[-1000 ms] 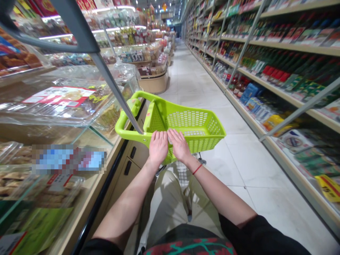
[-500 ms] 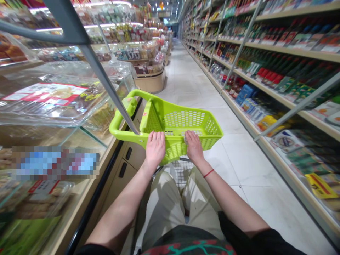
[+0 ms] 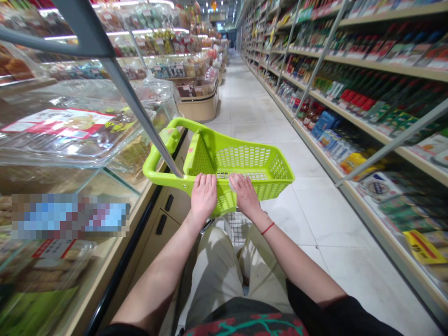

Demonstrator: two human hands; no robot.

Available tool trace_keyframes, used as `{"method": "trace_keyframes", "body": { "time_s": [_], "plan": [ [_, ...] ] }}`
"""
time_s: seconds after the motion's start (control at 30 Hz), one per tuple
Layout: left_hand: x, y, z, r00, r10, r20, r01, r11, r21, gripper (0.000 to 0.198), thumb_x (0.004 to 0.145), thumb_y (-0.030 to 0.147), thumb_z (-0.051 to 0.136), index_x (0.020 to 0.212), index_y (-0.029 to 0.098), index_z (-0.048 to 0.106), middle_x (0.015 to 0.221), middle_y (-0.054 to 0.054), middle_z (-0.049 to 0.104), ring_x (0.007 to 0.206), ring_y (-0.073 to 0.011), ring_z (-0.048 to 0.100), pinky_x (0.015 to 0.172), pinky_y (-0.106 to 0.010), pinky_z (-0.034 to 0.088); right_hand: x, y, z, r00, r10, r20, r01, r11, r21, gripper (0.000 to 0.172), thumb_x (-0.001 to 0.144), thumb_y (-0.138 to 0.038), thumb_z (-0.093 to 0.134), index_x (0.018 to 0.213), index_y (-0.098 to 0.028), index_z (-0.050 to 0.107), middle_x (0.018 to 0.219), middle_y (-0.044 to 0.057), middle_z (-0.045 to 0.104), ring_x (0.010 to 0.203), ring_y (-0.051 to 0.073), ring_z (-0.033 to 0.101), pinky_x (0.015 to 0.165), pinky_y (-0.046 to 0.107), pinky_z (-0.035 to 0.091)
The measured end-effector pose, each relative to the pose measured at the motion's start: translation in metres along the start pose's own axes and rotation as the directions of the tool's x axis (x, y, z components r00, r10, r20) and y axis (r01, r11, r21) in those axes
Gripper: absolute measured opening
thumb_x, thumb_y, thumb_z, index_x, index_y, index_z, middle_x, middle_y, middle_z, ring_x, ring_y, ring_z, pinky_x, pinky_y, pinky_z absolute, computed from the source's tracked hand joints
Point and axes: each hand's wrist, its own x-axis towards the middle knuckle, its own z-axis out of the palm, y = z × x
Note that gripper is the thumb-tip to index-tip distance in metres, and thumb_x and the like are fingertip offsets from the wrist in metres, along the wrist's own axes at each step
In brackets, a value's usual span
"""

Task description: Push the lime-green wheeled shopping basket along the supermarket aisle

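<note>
A lime-green shopping cart point(image 3: 164, 176) stands sideways in front of my legs, its perforated basket holding nothing I can see. My left hand point(image 3: 204, 195) is closed over the near rim, fingers curled to the inside. Just right of it, my right hand point(image 3: 247, 193) also wraps over that rim. A small pale, crumpled-looking bit point(image 3: 232, 182) shows by the right hand's thumb; I cannot make out what it is. A metal wire lower rack point(image 3: 240, 228) is partly visible beneath the basket, above my knees.
To the left, a glass-edged counter carries clear plastic food packs point(image 3: 59, 135), and a grey slanting pole point(image 3: 140, 112) rises beside the cart. Stocked shelves point(image 3: 371, 126) line the right. Between them a pale tiled aisle point(image 3: 245, 107) runs ahead, past a rounded display stand point(image 3: 199, 107).
My right hand has slid left along the cart's rim, closer to my left hand. The left hand and the cart have hardly moved.
</note>
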Motion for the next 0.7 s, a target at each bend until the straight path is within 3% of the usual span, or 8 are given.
{"method": "trace_keyframes", "body": {
  "time_s": [0.2,0.33,0.5,0.7],
  "plan": [
    [0.001,-0.001,0.003,1.0,-0.002,-0.007,0.002,1.0,0.007,0.033,0.09,0.011,0.037,0.113,0.009,0.06,0.097,-0.014,0.061,0.102,-0.0288,0.055,0.112,-0.044,0.031,-0.021,0.045,-0.006,0.996,0.089,-0.028,-0.091,0.994,-0.063,0.072,0.08,0.005,0.035,0.149,-0.014,0.04,0.153,0.013,0.044,0.148,0.023,0.029,0.122,0.052,0.02],
    [0.001,0.0,0.003,1.0,-0.006,-0.013,0.006,1.0,0.017,0.032,0.089,0.01,0.037,0.112,0.009,0.059,0.097,-0.014,0.06,0.101,-0.0292,0.054,0.112,-0.044,0.031,-0.025,0.05,-0.006,0.983,0.17,-0.075,-0.175,0.983,-0.062,0.07,0.079,0.005,0.036,0.147,-0.011,0.041,0.153,0.016,0.044,0.148,0.024,0.028,0.121,0.052,0.023],
    [0.002,0.001,0.002,1.0,-0.015,-0.008,0.015,1.0,0.013,0.031,0.088,0.009,0.037,0.107,0.012,0.061,0.095,-0.014,0.059,0.1,-0.0292,0.054,0.112,-0.045,0.031,-0.006,0.014,0.002,0.979,0.197,-0.05,-0.197,0.98,0.005,0.069,0.079,0.001,0.039,0.147,-0.006,0.041,0.153,0.019,0.043,0.148,0.026,0.028,0.121,0.051,0.024],
    [0.003,0.0,0.0,1.0,-0.013,-0.01,0.013,1.0,-0.006,0.029,0.09,0.011,0.036,0.105,0.012,0.061,0.094,-0.013,0.06,0.099,-0.0287,0.056,0.111,-0.046,0.033,0.026,-0.035,0.003,0.998,-0.038,0.048,0.031,0.99,0.139,0.073,0.077,-0.001,0.04,0.15,-0.007,0.037,0.157,0.014,0.038,0.149,0.024,0.026,0.124,0.047,0.021]
  ]
}}
